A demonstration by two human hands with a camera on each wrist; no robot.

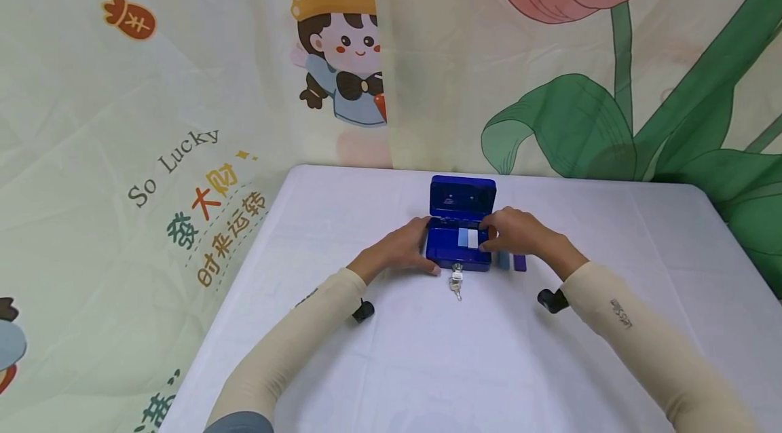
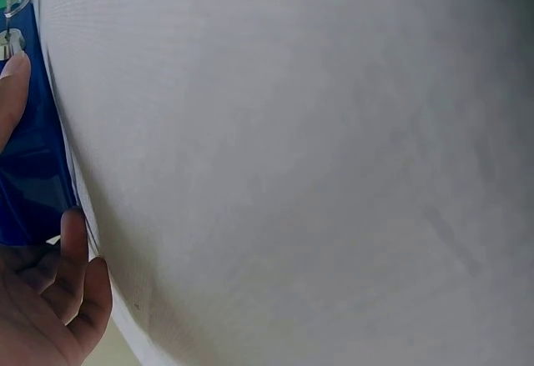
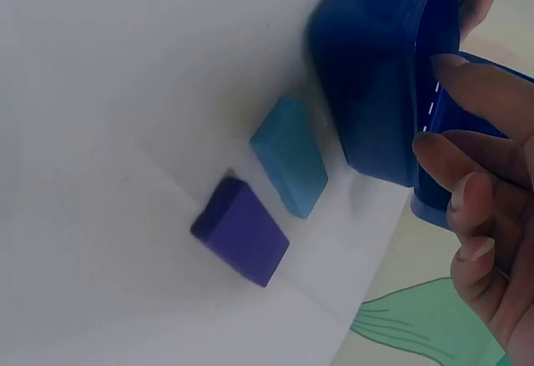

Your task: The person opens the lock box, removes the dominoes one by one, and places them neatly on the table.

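Observation:
A blue metal cash box (image 1: 440, 250) stands on the table with its lid (image 1: 462, 195) raised. Inside it lie a light blue block (image 1: 463, 237) and a white block (image 1: 473, 239), side by side. My left hand (image 1: 405, 248) grips the box's left side, thumb by the front corner and fingers toward the back. Over the right rim reaches my right hand (image 1: 513, 233), its thumb and forefinger apart beside the white block; I see nothing pinched between them. Keys (image 1: 455, 284) hang from the front lock. Right of the box lie a teal block (image 3: 292, 162) and a purple block (image 3: 244, 237).
A white cloth covers the table (image 1: 403, 358). Behind it hangs a printed backdrop (image 1: 440, 80) with a large flower and a cartoon figure. A black wrist camera (image 1: 552, 300) sits beneath the right forearm, and another camera (image 1: 363, 311) by the left one.

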